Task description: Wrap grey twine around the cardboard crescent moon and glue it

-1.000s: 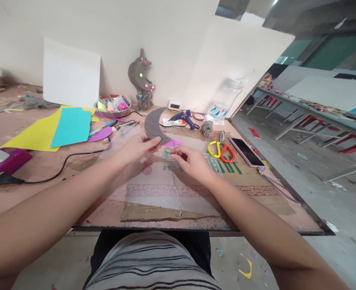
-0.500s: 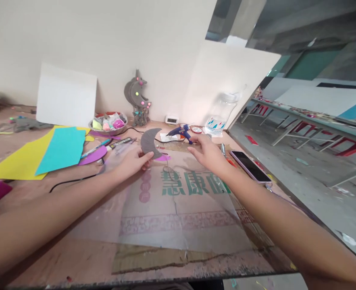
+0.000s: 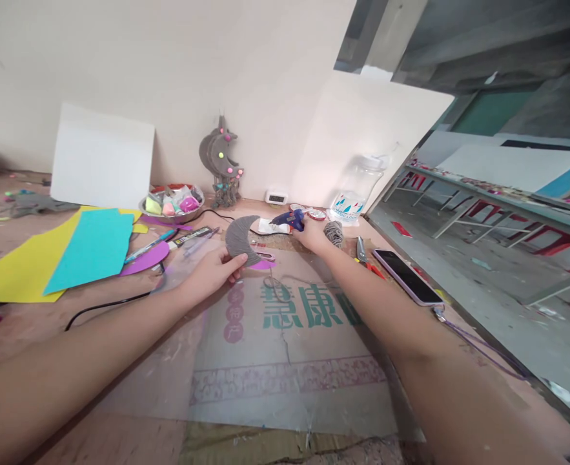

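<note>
My left hand (image 3: 219, 265) pinches the lower tip of a grey crescent moon (image 3: 242, 240) wrapped in yarn, holding it just above the work surface. My right hand (image 3: 314, 236) is stretched forward, its fingers closed round the handle of a blue hot glue gun (image 3: 285, 219); its nozzle points left over a small white sheet. Some of those fingers are hidden behind the hand. A ball of grey yarn (image 3: 334, 234) lies just right of that wrist. Under the crescent, a purple piece (image 3: 264, 265) lies by a loose grey strand on the plastic-covered cardboard (image 3: 292, 349).
A decorated moon hanging (image 3: 221, 155) stands against the wall, beside a bowl of coloured clay (image 3: 172, 214). Yellow paper (image 3: 18, 274) and blue sheets (image 3: 91, 252) lie left. A clear jar (image 3: 355, 194), scissors (image 3: 362, 252) and a phone (image 3: 407, 276) are right. A black cord (image 3: 105, 302) crosses the left.
My right hand has moved slightly left onto the glue gun and closed on its handle. My left hand still holds the crescent. The view has shifted a little.
</note>
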The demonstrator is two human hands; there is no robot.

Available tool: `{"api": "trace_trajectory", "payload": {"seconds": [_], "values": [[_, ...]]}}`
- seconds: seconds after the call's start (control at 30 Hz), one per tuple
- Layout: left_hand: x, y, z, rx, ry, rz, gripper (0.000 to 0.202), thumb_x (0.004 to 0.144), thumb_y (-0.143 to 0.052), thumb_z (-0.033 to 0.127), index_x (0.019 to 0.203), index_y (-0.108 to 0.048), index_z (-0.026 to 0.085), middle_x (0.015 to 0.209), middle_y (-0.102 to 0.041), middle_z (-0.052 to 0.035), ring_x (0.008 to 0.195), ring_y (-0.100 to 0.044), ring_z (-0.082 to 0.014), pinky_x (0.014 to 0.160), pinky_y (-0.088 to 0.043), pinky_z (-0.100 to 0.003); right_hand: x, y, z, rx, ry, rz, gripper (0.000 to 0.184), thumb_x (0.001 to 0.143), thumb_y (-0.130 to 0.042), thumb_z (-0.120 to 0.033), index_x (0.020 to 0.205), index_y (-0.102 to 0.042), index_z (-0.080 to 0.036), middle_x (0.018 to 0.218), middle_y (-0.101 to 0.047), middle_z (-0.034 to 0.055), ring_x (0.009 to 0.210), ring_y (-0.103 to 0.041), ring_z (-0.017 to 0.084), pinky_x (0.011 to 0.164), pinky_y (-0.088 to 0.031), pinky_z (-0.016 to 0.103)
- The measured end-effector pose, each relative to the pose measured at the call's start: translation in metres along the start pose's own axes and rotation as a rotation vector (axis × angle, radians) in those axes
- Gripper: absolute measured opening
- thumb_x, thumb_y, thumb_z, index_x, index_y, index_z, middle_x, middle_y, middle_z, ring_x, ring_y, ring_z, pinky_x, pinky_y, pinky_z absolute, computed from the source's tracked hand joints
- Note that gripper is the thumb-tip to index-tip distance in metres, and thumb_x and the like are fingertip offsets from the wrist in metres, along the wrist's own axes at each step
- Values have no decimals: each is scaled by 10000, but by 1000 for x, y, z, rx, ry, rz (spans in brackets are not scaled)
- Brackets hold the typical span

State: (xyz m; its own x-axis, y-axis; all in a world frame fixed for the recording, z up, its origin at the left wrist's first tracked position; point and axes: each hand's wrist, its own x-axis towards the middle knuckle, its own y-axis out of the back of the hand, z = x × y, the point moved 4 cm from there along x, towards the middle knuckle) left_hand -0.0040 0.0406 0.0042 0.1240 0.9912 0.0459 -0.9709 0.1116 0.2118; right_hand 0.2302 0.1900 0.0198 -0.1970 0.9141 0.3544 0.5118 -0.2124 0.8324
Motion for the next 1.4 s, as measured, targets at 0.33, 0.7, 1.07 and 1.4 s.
{"api": "trace_trajectory", "payload": {"seconds": [0.33,0.7,1.07,1.4], "values": [[-4,-1,5,10,9,13,329,806,-571,474,689,-525,170,612,-559,4,548,-512,-120,542,-422,-250,-39,36,-15,162,-115,60,377,800,-551,-430,901,-659,-83,623,-644,73,578,-595,188,585,-484,304],[0,-1,-3,-85,38,31,294,792,-596,462,770,-511,182,588,-559,24,491,-508,-102,498,-409,-231,-114,34,-31,363,-31,-24,319,778,-586,-486,782,-675,-180,759,-703,62,657,-641,202,660,-528,349],[-1,-1,-2,-84,61,47,312,809,-586,467,777,-504,168,606,-550,24,524,-530,-103,509,-418,-229,-117,30,-38,378,57,-34,283,733,-627,-470,837,-639,-207,827,-719,53,777,-672,232,764,-540,383],[1,0,-3,-107,31,51,317,800,-599,472,796,-488,174,588,-560,29,506,-539,-105,485,-434,-226,-115,31,-37,392,25,-19,289,714,-652,-462,826,-634,-196,859,-716,67,790,-665,226,753,-533,364]]}}
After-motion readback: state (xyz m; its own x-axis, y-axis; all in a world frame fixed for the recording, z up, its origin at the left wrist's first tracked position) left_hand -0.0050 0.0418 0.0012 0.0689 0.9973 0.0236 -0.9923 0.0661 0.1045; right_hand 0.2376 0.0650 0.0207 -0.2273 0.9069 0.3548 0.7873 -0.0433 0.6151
